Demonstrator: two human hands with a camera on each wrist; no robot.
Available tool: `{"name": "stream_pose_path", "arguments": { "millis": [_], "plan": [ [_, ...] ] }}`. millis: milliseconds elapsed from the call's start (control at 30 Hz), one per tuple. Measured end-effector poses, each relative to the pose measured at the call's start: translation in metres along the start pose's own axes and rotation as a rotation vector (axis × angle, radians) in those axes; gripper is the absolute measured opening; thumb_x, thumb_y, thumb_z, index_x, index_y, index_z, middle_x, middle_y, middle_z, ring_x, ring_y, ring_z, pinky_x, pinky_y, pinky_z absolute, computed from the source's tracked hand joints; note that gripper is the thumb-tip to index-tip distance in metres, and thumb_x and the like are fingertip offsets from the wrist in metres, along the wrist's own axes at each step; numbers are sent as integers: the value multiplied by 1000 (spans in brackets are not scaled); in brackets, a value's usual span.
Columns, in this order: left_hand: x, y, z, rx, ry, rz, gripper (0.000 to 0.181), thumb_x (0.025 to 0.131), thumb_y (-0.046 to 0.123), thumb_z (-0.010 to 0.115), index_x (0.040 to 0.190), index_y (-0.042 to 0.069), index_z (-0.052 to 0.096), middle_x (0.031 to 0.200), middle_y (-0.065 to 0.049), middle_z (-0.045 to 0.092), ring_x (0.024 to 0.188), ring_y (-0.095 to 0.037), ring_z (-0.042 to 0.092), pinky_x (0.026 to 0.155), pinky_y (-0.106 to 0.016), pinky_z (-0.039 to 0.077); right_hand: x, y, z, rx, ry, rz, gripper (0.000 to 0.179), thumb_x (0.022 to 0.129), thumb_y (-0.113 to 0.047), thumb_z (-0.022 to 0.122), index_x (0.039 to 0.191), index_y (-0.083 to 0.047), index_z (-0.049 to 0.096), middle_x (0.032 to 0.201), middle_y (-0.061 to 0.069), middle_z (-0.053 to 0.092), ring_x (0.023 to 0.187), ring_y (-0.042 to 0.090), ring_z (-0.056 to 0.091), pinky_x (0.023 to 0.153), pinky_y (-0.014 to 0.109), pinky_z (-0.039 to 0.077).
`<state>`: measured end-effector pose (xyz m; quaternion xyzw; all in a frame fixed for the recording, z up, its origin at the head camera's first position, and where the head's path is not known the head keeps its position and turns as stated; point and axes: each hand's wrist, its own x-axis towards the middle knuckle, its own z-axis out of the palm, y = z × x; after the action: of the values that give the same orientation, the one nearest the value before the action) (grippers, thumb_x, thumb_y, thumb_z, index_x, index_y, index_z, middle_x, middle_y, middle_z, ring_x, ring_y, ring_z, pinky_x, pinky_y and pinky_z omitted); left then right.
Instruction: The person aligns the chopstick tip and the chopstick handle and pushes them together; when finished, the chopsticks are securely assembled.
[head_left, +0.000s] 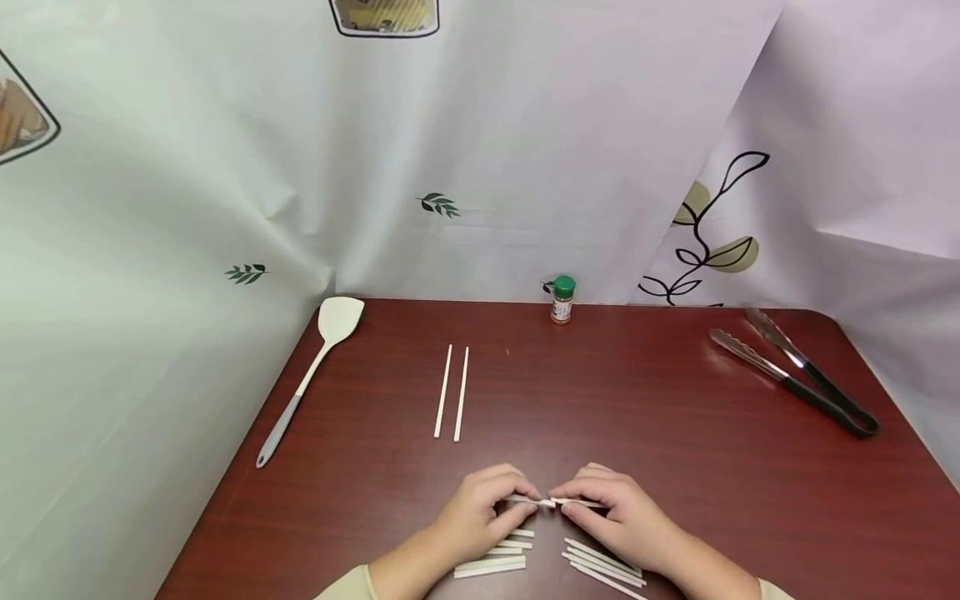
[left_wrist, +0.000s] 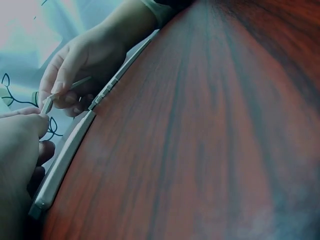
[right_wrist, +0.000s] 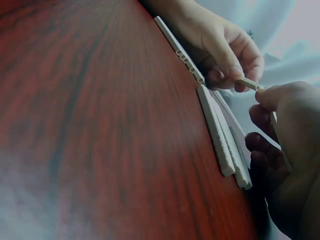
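Note:
My left hand (head_left: 483,510) pinches a short white chopstick piece (right_wrist: 248,83) between thumb and fingertips. Facing it at the front of the table, my right hand (head_left: 621,515) pinches another white chopstick piece (head_left: 588,502). The inner ends of the two pieces come together between the hands, at an angle in the left wrist view. Below the left hand lie several short chopstick pieces (head_left: 490,570), partly hidden by it. Several more short pieces (head_left: 606,567) lie side by side, slanted, under the right hand.
Two whole white chopsticks (head_left: 443,392) lie parallel on the dark red table (head_left: 600,383). A pale spatula (head_left: 339,321) with a grey handle is at the left edge. Metal tongs (head_left: 795,375) lie spread at the right. A green-capped spice jar (head_left: 562,302) stands at the back.

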<state>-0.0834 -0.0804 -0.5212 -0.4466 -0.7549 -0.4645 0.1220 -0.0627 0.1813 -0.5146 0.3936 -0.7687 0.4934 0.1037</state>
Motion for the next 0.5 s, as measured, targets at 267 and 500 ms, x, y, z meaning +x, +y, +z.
{"name": "stream_pose_path", "arguments": {
  "millis": [267,500],
  "plan": [
    [-2,-3,3,9,78,47,27,82,-2,88,98,14,75,89,3,72,79,-4,65,73,-10,50,-2,3,1,30,-1,-33,38,90,9,77,120,-14,78,100,-3,76,87,6,62,75,16,49],
    [-1,-3,1,8,86,40,26,84,-3,86,98,15,73,90,4,70,79,-4,64,73,-11,50,-2,3,2,46,0,-9,38,90,9,76,120,-14,79,100,-3,76,87,6,63,74,17,51]
  ]
}}
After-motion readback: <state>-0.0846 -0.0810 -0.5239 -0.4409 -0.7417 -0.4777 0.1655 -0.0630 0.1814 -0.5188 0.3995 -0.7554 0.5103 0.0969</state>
